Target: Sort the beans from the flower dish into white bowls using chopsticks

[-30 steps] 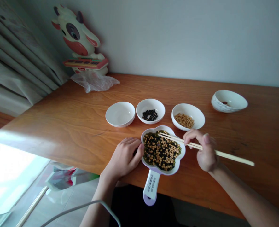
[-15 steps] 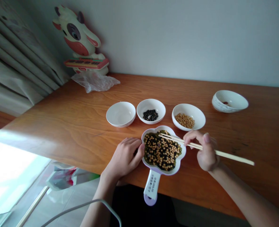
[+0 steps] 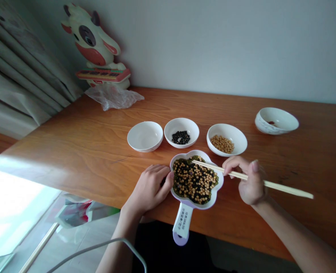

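Observation:
Pale wooden chopsticks (image 3: pixel 281 187) are held in my right hand (image 3: pixel 249 182), their tips close together among the beans near the top of a flower-shaped pan. This white and purple pan (image 3: pixel 219 185) holds mixed yellow, black and green beans (image 3: pixel 196 180), and its labelled handle (image 3: pixel 182 222) juts past the table edge. My left hand (image 3: pixel 152 187) grips the pan's left rim, thumb against it, other fingertips partly hidden. Behind the pan stand a bare white bowl (image 3: pixel 145 138), a bowl (image 3: pixel 194 132) with black beans (image 3: pixel 180 137), and a bowl (image 3: pixel 240 142) with yellow soybeans (image 3: pixel 222 144).
Another white bowl (image 3: pixel 266 127) with a few brownish bits stands at the back right. A cow-shaped toy keyboard (image 3: pixel 99 57) and a crumpled plastic bag (image 3: pixel 115 98) sit at the back left. A grey cable (image 3: pixel 99 244) crosses in front of my left forearm.
The chopstick tips have drawn closer together, and my right hand has shifted slightly to the right. My left hand stays at the pan's rim.

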Available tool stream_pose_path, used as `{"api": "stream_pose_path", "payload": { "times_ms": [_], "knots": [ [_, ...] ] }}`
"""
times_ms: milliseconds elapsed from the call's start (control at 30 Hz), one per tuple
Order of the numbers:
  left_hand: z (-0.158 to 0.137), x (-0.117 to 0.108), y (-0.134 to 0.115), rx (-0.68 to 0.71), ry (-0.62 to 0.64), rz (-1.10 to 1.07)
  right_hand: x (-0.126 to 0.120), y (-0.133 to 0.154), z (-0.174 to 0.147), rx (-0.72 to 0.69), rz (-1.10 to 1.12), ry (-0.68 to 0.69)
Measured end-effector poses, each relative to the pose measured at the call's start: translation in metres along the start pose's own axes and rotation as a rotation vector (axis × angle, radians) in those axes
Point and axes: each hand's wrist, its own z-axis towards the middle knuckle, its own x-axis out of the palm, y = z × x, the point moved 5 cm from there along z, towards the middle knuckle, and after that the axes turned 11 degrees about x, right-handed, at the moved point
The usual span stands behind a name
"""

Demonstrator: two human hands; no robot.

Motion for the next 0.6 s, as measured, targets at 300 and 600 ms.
{"api": "stream_pose_path", "payload": {
  "times_ms": [300, 600],
  "knots": [
    [0.0, 0.0002, 0.0001, 0.003, 0.0, -0.005, -0.0016, 0.0003, 0.0023, 0.042, -0.028, 0.039],
    [0.0001, -0.0003, -0.0008, -0.005, 0.006, -0.023, 0.0019, 0.0025, -0.0006, 0.047, -0.068, 0.049]
  ]
}}
